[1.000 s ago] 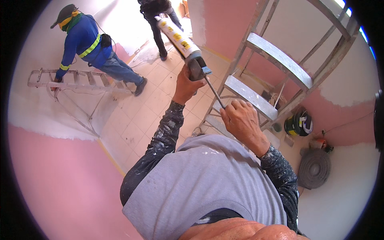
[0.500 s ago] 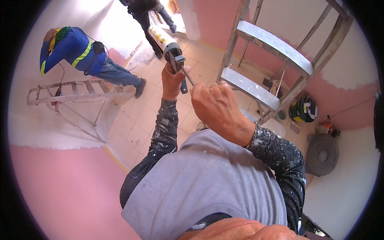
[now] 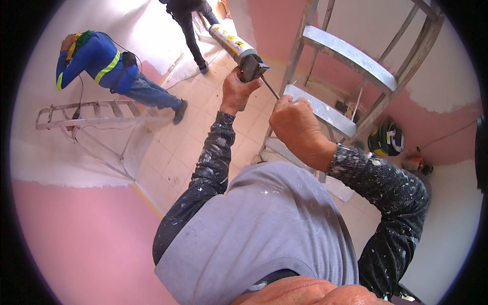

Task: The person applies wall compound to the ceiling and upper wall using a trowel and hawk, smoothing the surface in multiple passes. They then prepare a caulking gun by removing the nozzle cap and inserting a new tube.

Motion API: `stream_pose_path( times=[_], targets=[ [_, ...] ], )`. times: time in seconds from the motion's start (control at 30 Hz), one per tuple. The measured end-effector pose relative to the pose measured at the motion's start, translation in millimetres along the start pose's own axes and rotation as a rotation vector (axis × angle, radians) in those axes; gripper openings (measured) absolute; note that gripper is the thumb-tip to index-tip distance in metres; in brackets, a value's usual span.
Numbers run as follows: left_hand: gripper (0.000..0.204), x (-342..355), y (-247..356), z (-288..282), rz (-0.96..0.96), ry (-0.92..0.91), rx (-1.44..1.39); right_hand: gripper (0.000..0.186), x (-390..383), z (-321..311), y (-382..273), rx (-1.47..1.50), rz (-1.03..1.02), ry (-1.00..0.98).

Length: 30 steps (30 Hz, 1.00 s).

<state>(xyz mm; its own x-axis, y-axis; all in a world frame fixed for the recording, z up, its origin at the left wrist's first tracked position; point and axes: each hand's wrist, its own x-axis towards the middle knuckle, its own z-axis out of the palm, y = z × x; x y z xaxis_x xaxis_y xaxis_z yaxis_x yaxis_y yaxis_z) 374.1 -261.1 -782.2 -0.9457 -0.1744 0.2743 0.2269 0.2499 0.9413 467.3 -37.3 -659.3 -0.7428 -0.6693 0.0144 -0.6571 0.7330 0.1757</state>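
A caulking gun loaded with a white-and-yellow sealant cartridge is held out in front of me, its front end pointing up and to the left. My left hand is closed around the gun's handle, which is mostly hidden by the palm. From the back of the gun a thin metal rod runs toward my right hand. The right fingers are closed around the rod's end, so that end is hidden. Both sleeves are dark and spattered with white paint.
A metal stepladder stands close on the right. Past it sits a dark bucket by the pink-and-white wall. At left, a person in blue stands beside another ladder; a second person is at the far doorway.
Both hands have moved to the right with the caulking gun, which now slants more to the left at its front. My right elbow has swung outward. The far person has shifted slightly.
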Motion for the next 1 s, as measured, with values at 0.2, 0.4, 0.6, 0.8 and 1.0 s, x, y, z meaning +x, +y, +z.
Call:
stream_pose_path(
  times=[0.2,0.4,0.6,0.8,1.0],
  targets=[
    [0.052,-10,37,1,0.189,0.142,-0.090,0.058,-5,6,20,2.020,0.248,0.116],
    [0.054,-22,69,7,0.250,0.151,-0.007,0.058,8,30,-7,3.524,-0.532,-0.665],
    [0.053,-28,84,-14,0.281,0.141,0.134,0.055,0,32,-2,2.992,-0.111,-0.398],
    [0.059,-13,58,-8,0.343,0.299,-0.112,0.056,3,-32,-20,3.405,0.427,-0.320],
    [0.055,-16,58,-12,0.203,0.225,-0.084,0.052,11,30,-18,3.207,0.017,-0.354]
  ],
)
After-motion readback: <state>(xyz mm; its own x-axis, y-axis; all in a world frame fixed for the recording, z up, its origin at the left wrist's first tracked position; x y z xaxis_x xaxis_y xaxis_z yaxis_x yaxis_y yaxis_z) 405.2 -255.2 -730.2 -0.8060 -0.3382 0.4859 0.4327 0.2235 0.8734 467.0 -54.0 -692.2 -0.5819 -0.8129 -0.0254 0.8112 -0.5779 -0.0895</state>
